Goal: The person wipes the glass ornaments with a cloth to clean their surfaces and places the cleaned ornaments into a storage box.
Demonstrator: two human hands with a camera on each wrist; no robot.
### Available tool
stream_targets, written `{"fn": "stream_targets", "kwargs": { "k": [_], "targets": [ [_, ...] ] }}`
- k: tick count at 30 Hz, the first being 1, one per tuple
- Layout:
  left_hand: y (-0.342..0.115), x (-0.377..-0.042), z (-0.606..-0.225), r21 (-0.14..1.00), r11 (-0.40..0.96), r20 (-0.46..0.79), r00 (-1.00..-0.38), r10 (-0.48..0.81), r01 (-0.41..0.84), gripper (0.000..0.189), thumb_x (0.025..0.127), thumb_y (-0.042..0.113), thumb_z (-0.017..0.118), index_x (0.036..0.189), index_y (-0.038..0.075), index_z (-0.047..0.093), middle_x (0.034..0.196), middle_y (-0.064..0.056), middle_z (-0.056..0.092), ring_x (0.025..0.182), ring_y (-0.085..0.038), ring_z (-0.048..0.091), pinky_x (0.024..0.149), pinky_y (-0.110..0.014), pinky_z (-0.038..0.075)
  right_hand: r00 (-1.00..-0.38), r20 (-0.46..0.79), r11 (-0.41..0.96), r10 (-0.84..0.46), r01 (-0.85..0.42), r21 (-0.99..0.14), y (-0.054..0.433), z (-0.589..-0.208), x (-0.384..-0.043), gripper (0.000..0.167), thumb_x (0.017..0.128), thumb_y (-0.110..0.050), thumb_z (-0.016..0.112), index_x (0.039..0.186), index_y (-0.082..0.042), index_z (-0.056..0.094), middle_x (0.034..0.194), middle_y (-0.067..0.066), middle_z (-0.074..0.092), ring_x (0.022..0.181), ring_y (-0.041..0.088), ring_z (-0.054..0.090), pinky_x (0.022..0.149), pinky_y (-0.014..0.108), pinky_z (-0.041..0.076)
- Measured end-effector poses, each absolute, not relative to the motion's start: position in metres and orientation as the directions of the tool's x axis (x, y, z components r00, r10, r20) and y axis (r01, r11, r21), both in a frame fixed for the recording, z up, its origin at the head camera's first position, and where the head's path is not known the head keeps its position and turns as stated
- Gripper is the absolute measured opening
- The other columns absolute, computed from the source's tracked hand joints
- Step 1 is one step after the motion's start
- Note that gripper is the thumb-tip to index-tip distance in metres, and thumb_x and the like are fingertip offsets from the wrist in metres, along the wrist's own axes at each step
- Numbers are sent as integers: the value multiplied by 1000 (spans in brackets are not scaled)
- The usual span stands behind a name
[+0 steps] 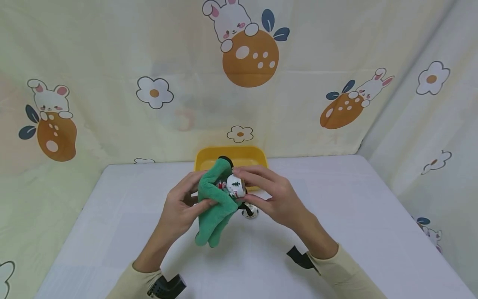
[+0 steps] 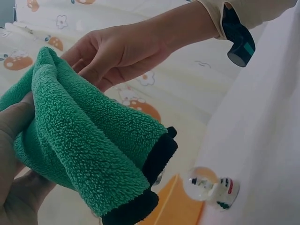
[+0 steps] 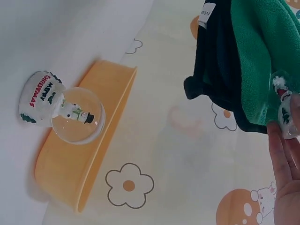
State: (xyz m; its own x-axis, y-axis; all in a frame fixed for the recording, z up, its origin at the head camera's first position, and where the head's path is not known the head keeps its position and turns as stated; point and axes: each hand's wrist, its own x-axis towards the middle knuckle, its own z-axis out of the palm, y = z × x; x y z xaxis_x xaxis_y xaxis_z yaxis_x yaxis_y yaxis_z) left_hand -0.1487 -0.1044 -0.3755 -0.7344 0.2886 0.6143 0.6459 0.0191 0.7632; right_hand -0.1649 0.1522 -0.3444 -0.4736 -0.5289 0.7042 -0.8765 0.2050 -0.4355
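Note:
My left hand grips a green plush cloth with black trim, which is folded around the glass end of a small snow globe. By its white, Christmas-patterned base, the globe is pinched between the fingers and thumb of my right hand. A figure with a red part shows inside its dome in the right wrist view, where the cloth lies against the glass. Below the hands, a second snow globe stands upright on the table, a snowman inside and "Merry Christmas" on its base; the head view shows it partly covered.
Behind the hands, a yellow plastic tray sits at the table's far edge, against a patterned curtain. The white table spreads to both sides. A black wrist camera is strapped near the left sleeve.

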Motion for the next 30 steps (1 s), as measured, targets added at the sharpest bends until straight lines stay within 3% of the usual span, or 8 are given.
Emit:
{"fn": "stream_targets", "kwargs": {
  "k": [5, 8, 12, 16, 22, 26, 30],
  "targets": [
    [-105, -149, -376, 782, 13, 590, -748, 304, 623, 61, 87, -10, 73, 142, 7, 55, 129, -12, 61, 110, -17, 69, 84, -36, 62, -361, 750, 204, -554, -932, -298, 152, -344, -168, 36, 92, -9, 73, 128, -5, 66, 132, 12, 64, 122, 26, 62, 98, 28, 55],
    [-105, -149, -376, 796, -2, 577, -757, 306, 606, 60, 87, -10, 73, 141, 6, 55, 129, -13, 61, 111, -18, 69, 84, -37, 61, -286, 779, 198, -558, -957, -210, 153, -343, -170, 24, 100, -18, 63, 121, -6, 67, 128, 13, 66, 118, 28, 64, 94, 27, 56],
    [-105, -148, -375, 809, -13, 564, -770, 298, 587, 58, 87, -9, 73, 141, 5, 56, 129, -14, 60, 113, -21, 69, 86, -37, 61, -229, 789, 217, -570, -968, -124, 154, -342, -171, 23, 102, -21, 59, 118, -7, 67, 126, 14, 65, 114, 28, 66, 89, 31, 59],
    [-105, -147, -373, 825, -26, 543, -779, 314, 564, 56, 89, -5, 72, 142, 6, 55, 131, -13, 59, 113, -22, 68, 86, -36, 61, -206, 789, 202, -578, -974, -106, 156, -341, -171, 25, 101, -22, 61, 119, -5, 67, 124, 14, 64, 112, 28, 66, 91, 31, 59],
    [-103, -148, -370, 825, -60, 543, -759, 359, 561, 54, 90, -3, 73, 140, 6, 54, 133, -12, 58, 111, -23, 68, 85, -40, 62, -208, 809, 133, -550, -978, -162, 156, -340, -172, 34, 97, -20, 69, 123, 1, 67, 122, 15, 67, 112, 28, 66, 94, 28, 56],
    [-103, -148, -368, 804, -19, 560, -744, 364, 595, 54, 89, -3, 74, 139, 8, 55, 131, -9, 59, 109, -22, 66, 82, -40, 63, -278, 787, 128, -550, -960, -249, 157, -340, -171, 40, 92, -18, 75, 126, 1, 66, 122, 14, 67, 110, 27, 68, 89, 26, 59],
    [-103, -148, -369, 778, 7, 584, -729, 358, 628, 55, 88, -6, 75, 138, 7, 56, 130, -12, 59, 109, -21, 65, 81, -39, 63, -366, 734, 137, -572, -925, -354, 157, -339, -170, 51, 81, -6, 85, 128, 0, 65, 121, 14, 67, 102, 23, 70, 81, 25, 61]
  ]
}}
